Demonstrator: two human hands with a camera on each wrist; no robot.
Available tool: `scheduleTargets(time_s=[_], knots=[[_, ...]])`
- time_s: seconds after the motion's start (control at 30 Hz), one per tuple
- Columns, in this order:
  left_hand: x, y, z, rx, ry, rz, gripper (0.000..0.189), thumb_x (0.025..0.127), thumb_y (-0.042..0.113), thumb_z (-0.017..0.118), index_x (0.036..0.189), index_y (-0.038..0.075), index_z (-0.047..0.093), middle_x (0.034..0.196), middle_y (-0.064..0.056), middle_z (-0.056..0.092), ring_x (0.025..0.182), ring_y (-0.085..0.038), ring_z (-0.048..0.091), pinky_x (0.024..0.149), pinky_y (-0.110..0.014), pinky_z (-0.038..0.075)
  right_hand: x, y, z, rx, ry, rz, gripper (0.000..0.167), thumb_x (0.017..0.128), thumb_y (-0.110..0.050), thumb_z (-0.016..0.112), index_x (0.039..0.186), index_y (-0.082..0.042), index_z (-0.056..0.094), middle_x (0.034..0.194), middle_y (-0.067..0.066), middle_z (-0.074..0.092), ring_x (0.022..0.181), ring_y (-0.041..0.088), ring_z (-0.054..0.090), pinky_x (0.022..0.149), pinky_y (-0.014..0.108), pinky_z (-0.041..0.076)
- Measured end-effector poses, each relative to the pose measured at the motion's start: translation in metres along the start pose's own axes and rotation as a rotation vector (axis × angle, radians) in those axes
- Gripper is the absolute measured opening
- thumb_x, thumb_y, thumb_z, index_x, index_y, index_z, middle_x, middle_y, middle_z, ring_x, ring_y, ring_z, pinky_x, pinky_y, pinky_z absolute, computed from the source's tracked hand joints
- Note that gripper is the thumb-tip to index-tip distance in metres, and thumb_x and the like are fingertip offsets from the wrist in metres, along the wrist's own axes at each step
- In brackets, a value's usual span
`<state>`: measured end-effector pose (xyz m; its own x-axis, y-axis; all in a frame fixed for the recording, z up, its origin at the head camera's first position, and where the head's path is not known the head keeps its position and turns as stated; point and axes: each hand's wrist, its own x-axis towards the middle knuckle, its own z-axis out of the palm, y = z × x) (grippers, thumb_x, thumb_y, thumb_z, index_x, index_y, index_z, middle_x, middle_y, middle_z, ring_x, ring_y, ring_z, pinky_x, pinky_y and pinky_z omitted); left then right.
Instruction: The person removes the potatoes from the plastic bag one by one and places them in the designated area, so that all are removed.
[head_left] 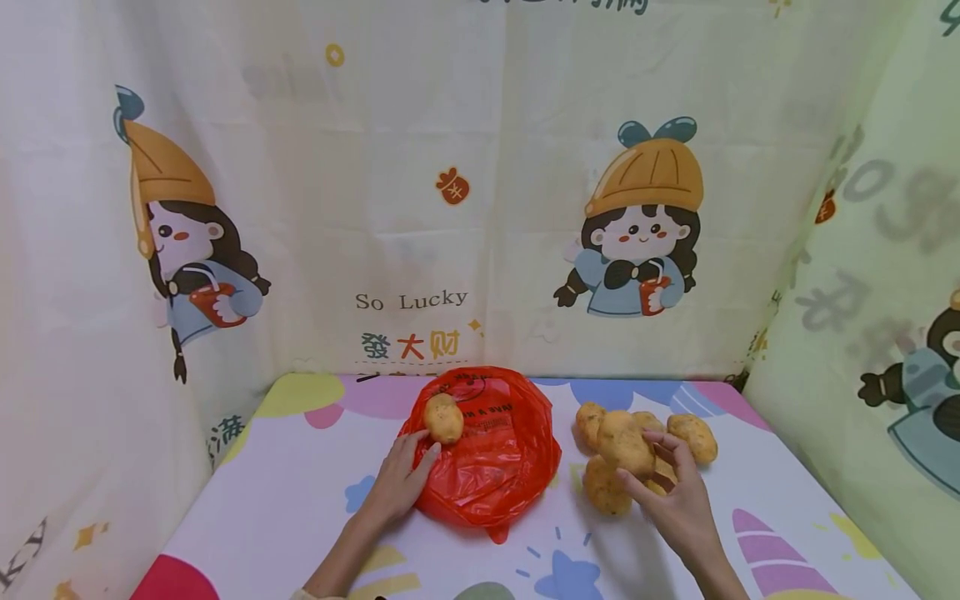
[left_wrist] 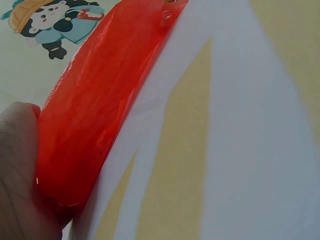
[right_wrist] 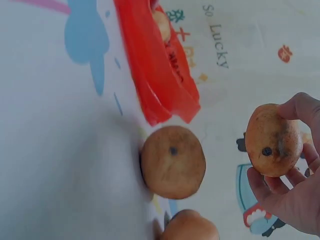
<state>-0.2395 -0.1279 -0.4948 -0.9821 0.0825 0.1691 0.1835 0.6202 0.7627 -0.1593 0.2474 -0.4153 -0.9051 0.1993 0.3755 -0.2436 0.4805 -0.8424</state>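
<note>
A red plastic bag [head_left: 487,492] lies with its mouth spread wide on the table, and one potato [head_left: 444,419] shows inside at its left. My left hand [head_left: 397,479] grips the bag's left rim; in the left wrist view the bag's red side [left_wrist: 95,110] runs up from that hand [left_wrist: 17,170], whose fingertips are mostly hidden. To the right of the bag, my right hand [head_left: 678,500] holds a potato [head_left: 626,444] between thumb and fingers. In the right wrist view this potato [right_wrist: 272,140], with dark spots, is raised clear of the table.
Several other potatoes, among them a front one [head_left: 606,485] and a right one [head_left: 693,439], lie grouped beneath and around the held one. A patterned cloth covers the table [head_left: 285,500]. Printed curtains [head_left: 510,250] stand behind it and along both sides.
</note>
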Motion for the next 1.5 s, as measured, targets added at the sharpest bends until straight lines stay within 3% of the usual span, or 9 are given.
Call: scheduleTargets(time_s=[0.23,0.43,0.77,0.97,1.1,1.27,1.5], knots=[[-0.001,0.003,-0.002,0.001,-0.004,-0.001,0.059,0.104,0.045,0.053,0.147,0.005,0.048,0.147,-0.019,0.045,0.136,-0.044,0.043,0.111,-0.067,0.035,0.002,0.010,-0.015,0.036,0.097,-0.002,0.065,0.083,0.002,0.082,0.138,0.000,0.046,0.135,-0.010,0.049,0.118,-0.005,0.046,0.087,0.005,0.045],[-0.001,0.003,-0.002,0.008,-0.003,-0.004,0.061,0.104,0.048,0.052,0.148,0.005,0.048,0.147,-0.019,0.045,0.135,-0.043,0.044,0.111,-0.067,0.035,0.005,0.019,-0.031,0.012,0.171,0.035,0.065,0.085,0.002,0.080,0.139,-0.002,0.045,0.137,-0.010,0.047,0.119,-0.004,0.044,0.086,0.005,0.042],[0.001,0.002,0.001,0.015,-0.006,-0.025,0.058,0.104,0.042,0.054,0.149,0.006,0.047,0.148,-0.019,0.044,0.136,-0.043,0.043,0.110,-0.067,0.037,0.008,0.035,-0.051,-0.024,0.238,0.108,0.065,0.084,0.000,0.082,0.138,-0.005,0.046,0.128,-0.021,0.046,0.117,-0.004,0.045,0.085,0.002,0.043],[0.001,0.001,0.001,0.008,-0.006,-0.027,0.058,0.105,0.044,0.053,0.149,0.006,0.047,0.149,-0.018,0.044,0.137,-0.043,0.042,0.111,-0.067,0.036,0.008,0.046,-0.064,-0.048,0.256,0.154,0.066,0.085,-0.003,0.082,0.139,-0.009,0.046,0.128,-0.021,0.045,0.117,-0.003,0.045,0.083,0.001,0.042],[0.001,0.001,0.002,0.007,-0.004,-0.025,0.058,0.105,0.044,0.053,0.149,0.007,0.047,0.149,-0.018,0.044,0.137,-0.043,0.043,0.111,-0.067,0.036,0.007,0.054,-0.074,-0.079,0.229,0.205,0.066,0.088,-0.012,0.081,0.142,-0.011,0.043,0.135,-0.009,0.044,0.126,0.012,0.044,0.081,-0.001,0.041],[0.001,0.001,0.001,0.022,0.006,0.013,0.059,0.105,0.046,0.051,0.146,0.004,0.049,0.146,-0.019,0.046,0.135,-0.044,0.044,0.112,-0.066,0.034,0.006,0.065,-0.087,-0.165,0.166,0.294,0.073,0.090,-0.026,0.081,0.144,-0.002,0.038,0.143,0.013,0.040,0.133,0.039,0.039,0.074,-0.001,0.036],[0.001,0.002,0.000,0.013,0.003,0.008,0.058,0.105,0.044,0.052,0.147,0.005,0.049,0.145,-0.019,0.047,0.134,-0.044,0.045,0.111,-0.066,0.036,0.005,0.078,-0.096,-0.230,0.058,0.319,0.080,0.093,-0.026,0.077,0.148,0.007,0.030,0.150,0.030,0.037,0.132,0.048,0.039,0.078,0.008,0.032]])
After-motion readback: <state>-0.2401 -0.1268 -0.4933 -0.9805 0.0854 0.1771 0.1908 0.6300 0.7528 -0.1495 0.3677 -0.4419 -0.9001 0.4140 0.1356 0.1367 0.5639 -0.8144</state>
